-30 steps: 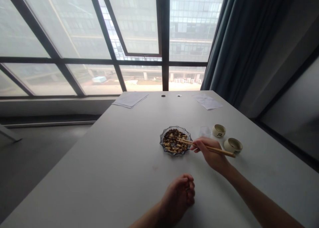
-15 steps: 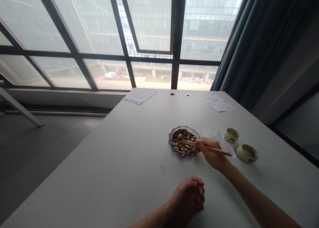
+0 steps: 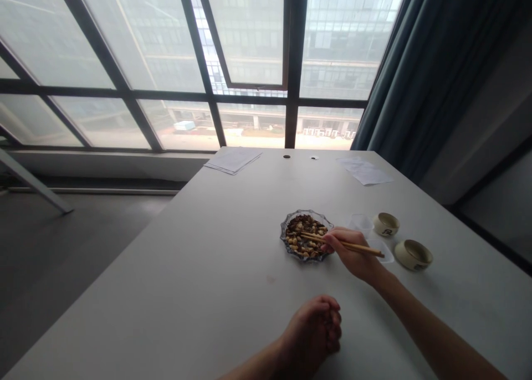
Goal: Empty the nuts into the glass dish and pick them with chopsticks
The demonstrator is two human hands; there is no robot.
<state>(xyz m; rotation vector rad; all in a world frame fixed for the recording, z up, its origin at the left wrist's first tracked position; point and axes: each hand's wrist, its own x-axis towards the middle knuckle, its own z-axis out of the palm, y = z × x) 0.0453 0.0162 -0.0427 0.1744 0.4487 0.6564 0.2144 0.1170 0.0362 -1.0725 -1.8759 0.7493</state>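
Note:
My right hand (image 3: 353,252) grips a pair of wooden chopsticks (image 3: 366,249), whose tips reach into a scalloped glass dish (image 3: 285,228) filled with mixed nuts and seeds. My left hand (image 3: 313,333) rests on the white table (image 3: 199,269) nearer to me, its fingers curled into a loose fist with nothing visible in it. Just right of the dish stand a clear plastic cup (image 3: 361,222) and two small cream ceramic cups (image 3: 386,224) (image 3: 413,254).
A stack of papers (image 3: 234,160) lies at the table's far left corner and a single sheet (image 3: 364,171) at the far right. Two small cable holes sit near the far edge. Large windows fill the back; a dark curtain (image 3: 419,75) hangs at the right.
The camera has swung left, so everything sits further right in view. My right hand and the chopsticks stay at the dish. The left fist has not moved.

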